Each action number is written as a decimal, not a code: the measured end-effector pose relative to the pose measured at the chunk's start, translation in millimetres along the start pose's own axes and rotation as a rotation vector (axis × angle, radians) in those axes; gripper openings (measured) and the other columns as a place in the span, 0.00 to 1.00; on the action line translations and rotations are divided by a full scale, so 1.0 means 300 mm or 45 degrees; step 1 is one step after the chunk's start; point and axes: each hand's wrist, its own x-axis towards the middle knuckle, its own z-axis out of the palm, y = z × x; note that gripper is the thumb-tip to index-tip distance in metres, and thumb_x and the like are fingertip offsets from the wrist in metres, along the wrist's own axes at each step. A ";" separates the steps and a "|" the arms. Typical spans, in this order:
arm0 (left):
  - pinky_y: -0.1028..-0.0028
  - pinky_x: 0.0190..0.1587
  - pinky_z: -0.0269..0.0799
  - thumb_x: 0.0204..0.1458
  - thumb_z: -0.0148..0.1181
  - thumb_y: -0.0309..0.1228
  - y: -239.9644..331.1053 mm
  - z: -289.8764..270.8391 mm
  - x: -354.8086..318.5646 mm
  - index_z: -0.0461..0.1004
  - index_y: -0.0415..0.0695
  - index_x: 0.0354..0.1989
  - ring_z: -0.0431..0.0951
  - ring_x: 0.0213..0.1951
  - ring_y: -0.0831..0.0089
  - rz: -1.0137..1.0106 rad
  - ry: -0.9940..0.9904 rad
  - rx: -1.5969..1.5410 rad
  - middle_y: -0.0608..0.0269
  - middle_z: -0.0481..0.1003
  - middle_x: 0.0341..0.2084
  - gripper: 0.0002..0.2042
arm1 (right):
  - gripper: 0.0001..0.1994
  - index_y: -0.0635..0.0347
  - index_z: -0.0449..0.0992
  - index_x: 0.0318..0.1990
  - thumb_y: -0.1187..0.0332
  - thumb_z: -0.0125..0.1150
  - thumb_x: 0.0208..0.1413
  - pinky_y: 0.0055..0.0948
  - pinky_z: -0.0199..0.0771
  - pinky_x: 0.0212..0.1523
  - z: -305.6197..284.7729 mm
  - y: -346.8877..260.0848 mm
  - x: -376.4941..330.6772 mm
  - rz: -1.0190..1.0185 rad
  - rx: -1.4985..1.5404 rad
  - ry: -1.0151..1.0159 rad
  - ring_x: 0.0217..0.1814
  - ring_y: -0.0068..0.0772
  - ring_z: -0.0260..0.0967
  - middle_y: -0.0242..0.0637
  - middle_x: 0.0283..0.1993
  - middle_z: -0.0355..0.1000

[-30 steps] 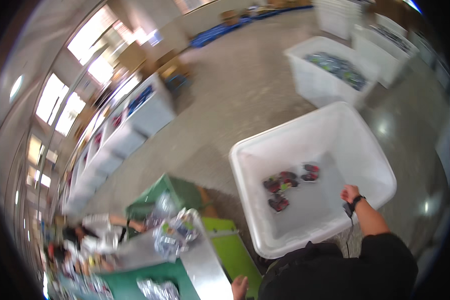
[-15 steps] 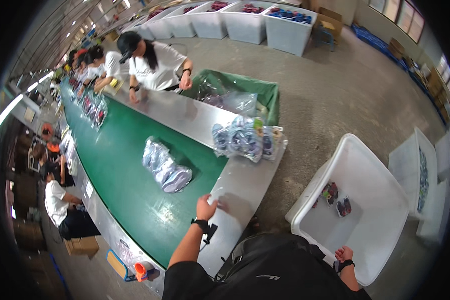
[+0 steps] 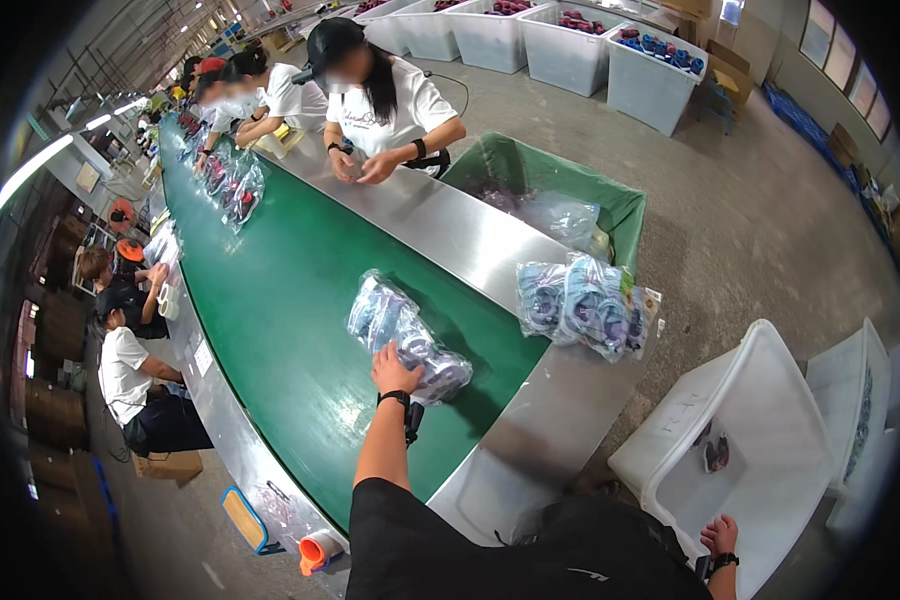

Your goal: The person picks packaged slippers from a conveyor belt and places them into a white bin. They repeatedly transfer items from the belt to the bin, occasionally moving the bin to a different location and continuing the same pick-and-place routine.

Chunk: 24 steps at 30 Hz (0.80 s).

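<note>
On the green conveyor belt [image 3: 280, 330] lies a clear plastic bag of pale blue and purple shoes [image 3: 432, 372]. My left hand [image 3: 397, 370] is at the near side of this bag, fingers stretched over its edge and touching the plastic. More bagged blue and purple shoes [image 3: 592, 305] sit in a pile on the metal table end, to the right of the belt. Low on the right, my right hand [image 3: 720, 535] hangs by the white bin [image 3: 685, 420], loosely opened and holding nothing I can see. A dark and red pair of shoes [image 3: 716, 453] lies inside that bin.
A co-worker [image 3: 390, 110] stands across the metal ledge [image 3: 410, 215], beside a green-lined bin [image 3: 625, 205] holding plastic bags. Several bagged shoes [image 3: 232, 185] lie farther up the belt. Workers [image 3: 135, 370] sit along the left side. An orange cup [image 3: 318, 550] stands at the belt's near-left edge.
My left hand has moved forward from the metal table end to the bag on the belt. My view has shifted, so things appear farther right or lower. The co-worker's hands have come together.
</note>
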 end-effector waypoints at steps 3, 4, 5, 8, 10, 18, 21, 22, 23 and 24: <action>0.56 0.61 0.54 0.29 0.74 0.47 0.011 -0.020 0.034 0.63 0.49 0.59 0.60 0.61 0.58 0.023 -0.180 0.025 0.52 0.63 0.56 0.43 | 0.23 0.57 0.56 0.59 0.66 0.50 0.56 0.30 0.74 0.22 -0.001 -0.021 -0.040 -0.009 -0.062 0.042 0.26 0.33 0.70 0.40 0.34 0.67; 0.57 0.60 0.56 0.29 0.74 0.48 0.015 -0.022 0.044 0.64 0.49 0.58 0.62 0.59 0.58 0.019 -0.241 0.025 0.53 0.64 0.55 0.42 | 0.23 0.57 0.56 0.59 0.66 0.50 0.56 0.30 0.74 0.22 -0.001 -0.026 -0.048 -0.006 -0.079 0.066 0.26 0.33 0.70 0.40 0.34 0.68; 0.57 0.59 0.58 0.29 0.74 0.48 0.015 -0.024 0.049 0.65 0.49 0.57 0.65 0.57 0.57 0.015 -0.278 0.031 0.53 0.65 0.54 0.42 | 0.23 0.57 0.56 0.59 0.66 0.50 0.56 0.31 0.74 0.22 0.003 -0.031 -0.050 -0.014 -0.120 0.085 0.26 0.33 0.70 0.40 0.34 0.68; 0.60 0.50 0.69 0.28 0.72 0.55 0.009 -0.002 0.023 0.68 0.40 0.49 0.73 0.49 0.53 -0.014 -0.340 0.031 0.48 0.70 0.47 0.41 | 0.23 0.57 0.56 0.59 0.66 0.51 0.56 0.31 0.74 0.22 0.022 -0.042 -0.034 0.001 -0.131 0.028 0.26 0.34 0.71 0.42 0.34 0.68; 0.62 0.46 0.71 0.29 0.71 0.57 -0.007 0.024 -0.040 0.68 0.34 0.43 0.75 0.44 0.51 -0.063 -0.359 -0.212 0.42 0.74 0.41 0.41 | 0.23 0.57 0.57 0.59 0.67 0.51 0.55 0.31 0.74 0.22 0.044 -0.048 -0.008 -0.021 -0.167 -0.016 0.26 0.34 0.71 0.42 0.34 0.69; 0.60 0.44 0.68 0.36 0.70 0.34 0.056 0.107 -0.622 0.67 0.41 0.44 0.72 0.42 0.48 0.190 0.283 -0.594 0.46 0.72 0.37 0.26 | 0.25 0.58 0.59 0.59 0.70 0.54 0.53 0.31 0.76 0.27 0.133 -0.094 0.070 -0.116 -0.301 -0.217 0.29 0.32 0.73 0.41 0.34 0.71; 0.60 0.46 0.67 0.38 0.64 0.25 0.054 0.098 -0.816 0.66 0.41 0.50 0.70 0.44 0.50 0.432 0.240 -0.557 0.49 0.70 0.40 0.26 | 0.23 0.58 0.62 0.57 0.68 0.56 0.53 0.30 0.76 0.28 0.161 -0.121 0.084 -0.125 -0.320 -0.247 0.31 0.32 0.73 0.41 0.35 0.71; 0.60 0.47 0.67 0.40 0.63 0.24 0.045 0.095 -0.853 0.65 0.41 0.51 0.70 0.43 0.50 0.453 0.208 -0.557 0.50 0.70 0.40 0.26 | 0.23 0.59 0.62 0.58 0.68 0.56 0.54 0.29 0.76 0.29 0.171 -0.126 0.085 -0.127 -0.342 -0.254 0.31 0.32 0.73 0.41 0.35 0.71; 0.60 0.47 0.67 0.41 0.62 0.23 0.035 0.096 -0.882 0.64 0.41 0.53 0.70 0.43 0.51 0.466 0.174 -0.557 0.50 0.70 0.39 0.26 | 0.23 0.59 0.61 0.58 0.69 0.54 0.55 0.29 0.77 0.28 0.178 -0.134 0.087 -0.126 -0.340 -0.276 0.31 0.33 0.73 0.41 0.35 0.71; 0.62 0.49 0.66 0.43 0.59 0.22 0.025 0.101 -0.909 0.63 0.39 0.55 0.70 0.44 0.52 0.294 0.083 -0.643 0.51 0.70 0.41 0.27 | 0.23 0.60 0.61 0.58 0.68 0.54 0.55 0.29 0.76 0.29 0.185 -0.138 0.086 -0.133 -0.367 -0.290 0.31 0.32 0.73 0.41 0.36 0.71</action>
